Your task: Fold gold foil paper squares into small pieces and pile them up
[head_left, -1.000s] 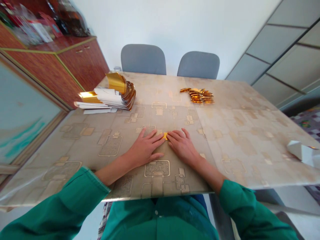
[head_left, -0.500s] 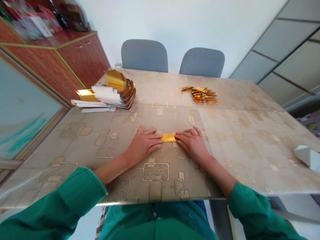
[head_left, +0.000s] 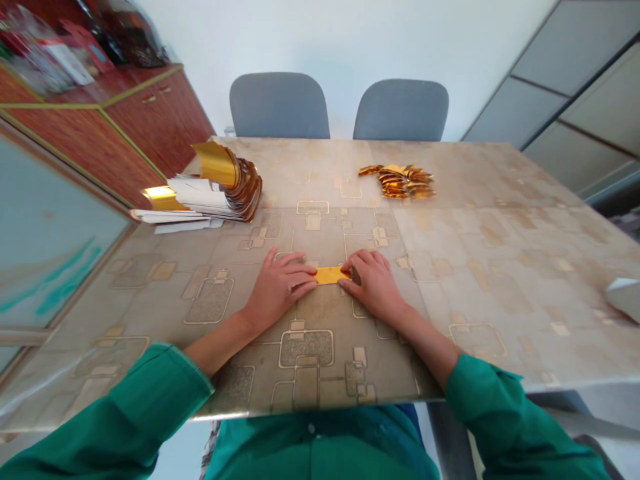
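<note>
A small flat gold strip (head_left: 329, 275) lies on the patterned tablecloth in front of me. The fingertips of my left hand (head_left: 283, 287) hold its left end, thumb and index finger close together, the other fingers a little apart. At its right end, my right hand (head_left: 373, 283) pinches the strip between thumb and fingers. Toward the back left stands a stack of gold and white paper sheets (head_left: 220, 183), some curled up. A pile of folded gold pieces (head_left: 406, 182) rests farther back, to the right.
Two grey chairs (head_left: 279, 107) stand behind the table (head_left: 465, 253). A white folded object (head_left: 625, 298) sits at the right edge. On the left are a reddish wooden cabinet (head_left: 160, 127) with bags and bottles on it, and a glass panel.
My right hand's fingers have bent from lying flatter into a pinch on the strip's right end. My left hand stays at the left end. The whole view has shifted slightly.
</note>
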`<state>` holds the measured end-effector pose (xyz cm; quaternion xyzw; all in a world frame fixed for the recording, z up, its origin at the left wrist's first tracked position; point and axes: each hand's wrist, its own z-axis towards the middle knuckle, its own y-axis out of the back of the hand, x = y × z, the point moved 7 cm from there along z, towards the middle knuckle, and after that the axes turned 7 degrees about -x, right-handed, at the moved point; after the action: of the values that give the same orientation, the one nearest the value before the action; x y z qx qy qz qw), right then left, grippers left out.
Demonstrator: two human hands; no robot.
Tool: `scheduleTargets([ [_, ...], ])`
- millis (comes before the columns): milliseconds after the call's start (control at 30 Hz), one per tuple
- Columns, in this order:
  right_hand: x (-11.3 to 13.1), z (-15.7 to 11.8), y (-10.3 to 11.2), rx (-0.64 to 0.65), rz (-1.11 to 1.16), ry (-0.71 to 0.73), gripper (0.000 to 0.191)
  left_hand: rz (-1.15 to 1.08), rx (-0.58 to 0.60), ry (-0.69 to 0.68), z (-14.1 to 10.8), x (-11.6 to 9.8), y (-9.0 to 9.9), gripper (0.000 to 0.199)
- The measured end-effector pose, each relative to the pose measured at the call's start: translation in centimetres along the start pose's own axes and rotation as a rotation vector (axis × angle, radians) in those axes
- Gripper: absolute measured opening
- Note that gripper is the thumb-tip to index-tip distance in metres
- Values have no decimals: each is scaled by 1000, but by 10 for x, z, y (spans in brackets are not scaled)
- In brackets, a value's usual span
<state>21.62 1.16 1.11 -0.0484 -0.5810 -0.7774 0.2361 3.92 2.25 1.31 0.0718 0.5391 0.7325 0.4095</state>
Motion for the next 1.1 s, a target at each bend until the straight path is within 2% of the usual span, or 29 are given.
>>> scheduleTargets([
  [133, -15, 1, 2, 26, 102, -40, 8, -19, 26, 72, 11, 0, -6, 13],
  [267, -21, 2, 3, 45, 157, -18, 25, -31, 16, 85, 16, 0, -9, 14],
  [333, -18, 1, 4, 55, 158, 4, 35, -14, -13, 57, 15, -2, -7, 24],
  [400, -13, 0, 7, 50, 148, 32, 36, 21, -41, 6, 13, -6, -5, 32],
  [567, 3, -3, 15, 9, 87, 108, 25, 94, -87, -113, 7, -21, 2, 23],
  [700, 3, -4, 14, 16, 39, 113, 52, 92, -75, -98, 5, -22, 1, 44],
  [767, 3, -4, 13, 16, 23, 126, 57, 62, -81, -102, 4, -21, 1, 43],
  [867, 4, -5, 12, 19, 25, 140, 55, 8, -84, -125, 3, -22, 1, 35],
  [967, 7, -5, 11, 50, 92, 162, 48, -72, -25, -125, 4, -23, -3, 41],
  [1033, 10, -6, 10, 91, 157, 177, 38, -128, 14, -90, 5, -22, -6, 45],
  [1100, 11, -6, 9, 138, 207, 187, 27, -164, 32, -49, 6, -20, -7, 37],
])
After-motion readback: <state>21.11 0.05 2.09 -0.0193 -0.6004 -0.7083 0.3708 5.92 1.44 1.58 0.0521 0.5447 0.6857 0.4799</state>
